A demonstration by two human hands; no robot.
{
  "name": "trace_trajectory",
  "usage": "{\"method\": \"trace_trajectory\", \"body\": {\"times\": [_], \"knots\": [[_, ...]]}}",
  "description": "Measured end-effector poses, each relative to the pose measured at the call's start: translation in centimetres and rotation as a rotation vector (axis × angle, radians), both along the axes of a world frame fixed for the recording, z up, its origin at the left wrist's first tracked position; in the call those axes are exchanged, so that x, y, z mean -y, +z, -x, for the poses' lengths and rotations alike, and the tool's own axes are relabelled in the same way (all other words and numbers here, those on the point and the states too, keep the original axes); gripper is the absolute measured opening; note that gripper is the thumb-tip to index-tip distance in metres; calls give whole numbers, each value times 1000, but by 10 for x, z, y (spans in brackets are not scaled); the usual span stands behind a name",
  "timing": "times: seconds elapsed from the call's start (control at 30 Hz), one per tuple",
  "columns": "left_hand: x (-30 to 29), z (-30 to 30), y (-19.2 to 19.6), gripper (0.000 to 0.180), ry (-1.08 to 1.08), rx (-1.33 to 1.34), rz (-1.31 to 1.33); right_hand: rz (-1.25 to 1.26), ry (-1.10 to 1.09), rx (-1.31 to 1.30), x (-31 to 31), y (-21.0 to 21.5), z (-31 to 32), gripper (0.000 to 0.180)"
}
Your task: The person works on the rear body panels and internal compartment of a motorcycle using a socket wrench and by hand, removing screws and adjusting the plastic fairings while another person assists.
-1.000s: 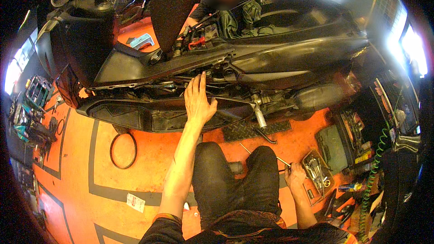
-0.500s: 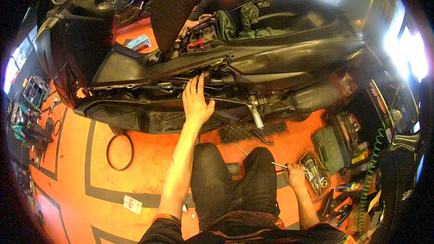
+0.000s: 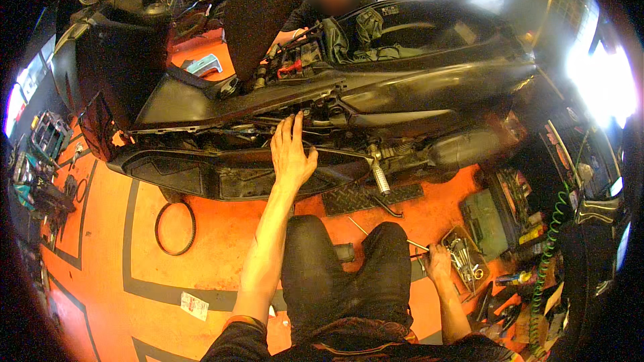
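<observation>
My left hand [image 3: 293, 159] lies with fingers stretched out over the side panel [image 3: 181, 173] of a black scooter [image 3: 409, 90], its fingertips at the gap along the body where inner parts show. Down at the right, my right hand [image 3: 439, 263] is closed around a tool with a thin metal shaft [image 3: 417, 246], beside a tray [image 3: 486, 269] of wrenches. Another metal rod end [image 3: 358, 226] shows between my knees; whether it belongs to the same tool, I cannot tell. A ribbed metal foot peg [image 3: 380, 177] juts from the scooter's near side.
Across the scooter crouches another person [image 3: 322, 10]. A black belt loop [image 3: 176, 228] and a paper slip [image 3: 194, 306] lie on the orange floor. A green coiled hose [image 3: 551, 245] hangs at the right, near a green case [image 3: 484, 224]. Parts crowd the left edge.
The view has shifted slightly. My left hand keeps its place on the scooter, and my right hand still grips the metal-shafted tool by the tray.
</observation>
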State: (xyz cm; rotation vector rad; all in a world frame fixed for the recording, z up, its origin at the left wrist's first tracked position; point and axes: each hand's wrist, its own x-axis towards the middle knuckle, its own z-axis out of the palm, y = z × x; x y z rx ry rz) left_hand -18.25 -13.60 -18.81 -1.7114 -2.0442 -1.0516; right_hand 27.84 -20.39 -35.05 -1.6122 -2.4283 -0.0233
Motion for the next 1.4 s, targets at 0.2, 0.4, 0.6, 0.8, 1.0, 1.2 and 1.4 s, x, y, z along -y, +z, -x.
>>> {"method": "trace_trajectory", "body": {"times": [0.2,0.4,0.6,0.8,1.0,1.2,1.4], "knots": [[0,2,-2,83,9,-15,-5,77,-34,-176,-2,13,-9,17],[0,0,-2,83,21,-15,0,87,-87,-145,-5,19,-12,16],[1,2,1,82,0,-13,-6,-65,2,-98,-9,2,-5,17],[2,1,-2,84,11,-20,6,54,-120,8,-10,4,2,20],[3,1,2,85,24,-34,20,22,-122,71,-14,-1,0,23],[2,1,-1,84,12,-27,13,-58,-102,36,-12,1,3,22],[0,-3,2,86,27,-34,16,-89,-92,31,-12,-5,-6,23]]}}
